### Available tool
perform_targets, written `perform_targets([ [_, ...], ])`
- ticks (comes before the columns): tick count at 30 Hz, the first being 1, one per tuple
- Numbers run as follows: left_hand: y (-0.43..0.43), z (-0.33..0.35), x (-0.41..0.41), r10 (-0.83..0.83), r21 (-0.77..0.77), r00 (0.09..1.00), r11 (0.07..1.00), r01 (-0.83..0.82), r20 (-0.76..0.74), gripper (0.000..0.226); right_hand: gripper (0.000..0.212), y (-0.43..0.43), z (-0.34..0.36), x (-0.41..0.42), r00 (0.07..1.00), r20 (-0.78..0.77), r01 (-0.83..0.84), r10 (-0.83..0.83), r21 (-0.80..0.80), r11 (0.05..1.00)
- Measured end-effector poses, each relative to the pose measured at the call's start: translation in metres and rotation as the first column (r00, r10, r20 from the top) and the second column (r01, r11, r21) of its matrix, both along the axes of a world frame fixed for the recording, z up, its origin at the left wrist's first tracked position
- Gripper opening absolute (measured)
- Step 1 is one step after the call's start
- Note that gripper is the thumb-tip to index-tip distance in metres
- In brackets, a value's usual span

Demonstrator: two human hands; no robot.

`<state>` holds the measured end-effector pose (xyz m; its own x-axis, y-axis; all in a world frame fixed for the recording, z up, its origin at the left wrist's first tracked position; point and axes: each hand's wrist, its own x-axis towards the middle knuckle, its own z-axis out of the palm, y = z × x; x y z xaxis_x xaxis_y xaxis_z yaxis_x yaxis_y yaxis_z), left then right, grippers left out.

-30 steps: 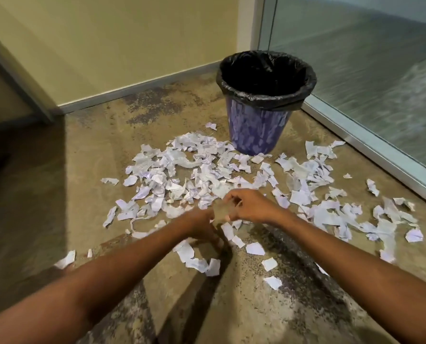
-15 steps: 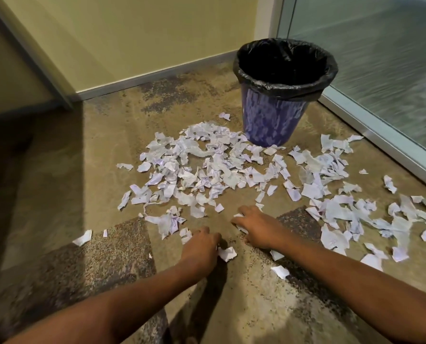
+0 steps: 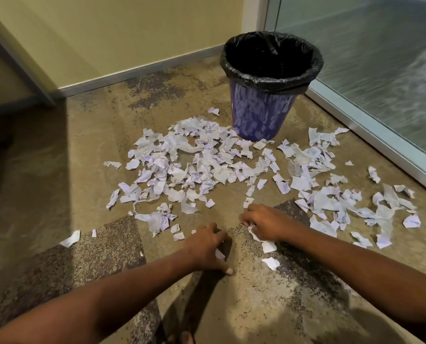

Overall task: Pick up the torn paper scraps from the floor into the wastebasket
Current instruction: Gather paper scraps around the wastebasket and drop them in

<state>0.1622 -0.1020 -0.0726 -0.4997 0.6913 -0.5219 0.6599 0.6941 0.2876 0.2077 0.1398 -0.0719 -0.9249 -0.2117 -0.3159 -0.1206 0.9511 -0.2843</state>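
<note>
Scraps (image 3: 194, 167) mostly lay before the basket (image 3: 261, 117), job seemingly barely begun; left hand (image 3: 204, 247) and right hand (image 3: 266, 224) each clutched some.

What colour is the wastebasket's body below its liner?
Purple-blue wastebasket with pale blotches; clearest in the head view.

Torn white paper scraps (image 3: 202, 165) lie scattered before the purple wastebasket (image 3: 259, 115) (black-lined).

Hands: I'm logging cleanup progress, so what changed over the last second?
Both hands drew apart and dropped toward the person onto the floor. The right hand now grips scraps; the left hand curls over a scrap. The wastebasket and the main pile stayed put.
</note>
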Motion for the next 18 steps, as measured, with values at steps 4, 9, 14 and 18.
perform_targets([
  [4, 0.001, -0.005, 0.008, -0.124, -0.032, 0.982, 0.992, 0.120, -0.145, 0.080, 0.033, 0.014, 0.010, 0.012, 0.988, 0.150, -0.020, 0.019, 0.002, 1.000],
  [9, 0.001, -0.010, 0.000, -0.087, 0.072, 0.988, 0.993, 0.097, -0.130, 0.048, 0.103, 0.024, 0.021, 0.033, 0.960, 0.277, -0.075, 0.048, 0.086, 0.993],
  [14, 0.009, -0.009, -0.008, -0.048, 0.136, 0.997, 0.989, 0.056, -0.064, 0.027, 0.107, 0.018, 0.010, 0.065, 0.969, 0.245, -0.044, 0.020, 0.091, 0.995],
  [18, 0.017, -0.006, -0.015, 0.010, 0.189, 1.000, 0.982, -0.011, 0.007, 0.015, 0.062, 0.014, -0.001, 0.078, 0.992, 0.122, -0.021, 0.025, -0.035, 0.999],
])
